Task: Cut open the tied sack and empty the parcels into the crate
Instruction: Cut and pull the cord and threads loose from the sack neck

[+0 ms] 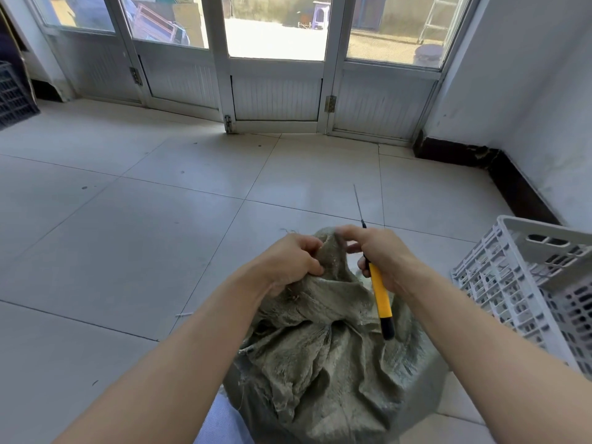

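Note:
A grey-green woven sack [323, 354] stands on the tiled floor in front of me, its top bunched and crumpled. My left hand [288, 261] grips the gathered cloth at the sack's mouth. My right hand [381, 254] holds a yellow-and-black utility knife [379, 293], blade end pointing away from me, while its fingertips pinch the sack's top edge. The parcels are hidden inside the sack. A white slatted plastic crate [528, 283] sits to the right of the sack.
Glass doors with white frames [275, 91] close off the far side. A white wall with a dark skirting board [512, 184] runs along the right. A dark crate [12, 97] stands at the far left. A small white scrap [184, 314] lies on the tiles.

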A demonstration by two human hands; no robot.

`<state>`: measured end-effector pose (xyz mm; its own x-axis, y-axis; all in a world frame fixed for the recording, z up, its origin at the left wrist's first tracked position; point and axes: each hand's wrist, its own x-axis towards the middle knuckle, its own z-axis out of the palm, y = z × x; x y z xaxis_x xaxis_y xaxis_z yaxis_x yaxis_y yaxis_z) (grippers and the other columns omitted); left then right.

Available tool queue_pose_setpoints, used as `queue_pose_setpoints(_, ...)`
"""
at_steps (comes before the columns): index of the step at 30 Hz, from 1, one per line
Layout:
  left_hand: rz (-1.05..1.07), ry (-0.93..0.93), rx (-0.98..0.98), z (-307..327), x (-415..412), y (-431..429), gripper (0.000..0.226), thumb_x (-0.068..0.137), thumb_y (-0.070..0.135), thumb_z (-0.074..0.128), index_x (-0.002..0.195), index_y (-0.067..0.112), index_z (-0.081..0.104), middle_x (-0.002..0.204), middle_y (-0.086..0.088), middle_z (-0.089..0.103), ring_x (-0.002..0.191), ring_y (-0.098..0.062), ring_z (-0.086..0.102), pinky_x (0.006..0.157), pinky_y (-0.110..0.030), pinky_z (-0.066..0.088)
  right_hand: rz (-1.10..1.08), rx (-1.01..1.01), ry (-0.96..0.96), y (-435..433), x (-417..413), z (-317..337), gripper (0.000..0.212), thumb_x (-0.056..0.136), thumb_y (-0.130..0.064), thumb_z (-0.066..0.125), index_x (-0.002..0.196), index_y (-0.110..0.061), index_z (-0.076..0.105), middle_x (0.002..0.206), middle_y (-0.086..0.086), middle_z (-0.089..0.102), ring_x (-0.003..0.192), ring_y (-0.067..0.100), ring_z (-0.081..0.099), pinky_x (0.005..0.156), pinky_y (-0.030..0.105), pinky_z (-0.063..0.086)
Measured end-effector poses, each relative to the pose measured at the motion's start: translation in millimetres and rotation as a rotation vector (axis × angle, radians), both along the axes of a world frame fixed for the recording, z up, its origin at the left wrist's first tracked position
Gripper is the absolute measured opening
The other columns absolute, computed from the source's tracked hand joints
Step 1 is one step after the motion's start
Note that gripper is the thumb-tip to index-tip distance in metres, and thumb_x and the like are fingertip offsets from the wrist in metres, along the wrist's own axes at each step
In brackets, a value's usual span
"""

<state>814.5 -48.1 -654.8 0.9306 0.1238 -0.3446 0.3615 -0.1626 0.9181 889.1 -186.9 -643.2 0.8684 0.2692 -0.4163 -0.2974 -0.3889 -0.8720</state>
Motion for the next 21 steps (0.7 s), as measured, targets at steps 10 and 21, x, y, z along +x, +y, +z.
queue_pose_setpoints(10, 0.06, 0.044, 0.016, -0.6, -4.1, 6.4, 0.007, 0.078, 0.007, 0.075, 0.077, 0.011, 0.069, 0.066, -0.004, 0.064, 0.054, -0.013, 0.058, 0.05, -0.02, 0.048, -0.18, -0.023, -0.064, -2.2, 11.1, -5.5, 0.005, 0.078, 0.001, 0.066, 0.075, 0.001, 0.063, 0.055, 0.005, 0.038, 0.044, 0.017, 0.033, 0.042, 0.026, 0.026)
queue_pose_setpoints(21, 0.145, 0.065, -0.219, 3.6, -1.5, 8.7, 0.017, 0.087, 0.001, 0.06, 0.072, 0.007, 0.06, 0.065, -0.007, 0.059, 0.052, -0.015, 0.057, 0.052, -0.023, 0.049, -0.02, -0.096, -0.421, -8.1, 1.0, 10.6, 0.027, 0.079, -0.032, 0.073, 0.083, -0.013, 0.054, 0.075, 0.0, 0.054, 0.066, 0.017, 0.049, 0.062, 0.032, 0.041)
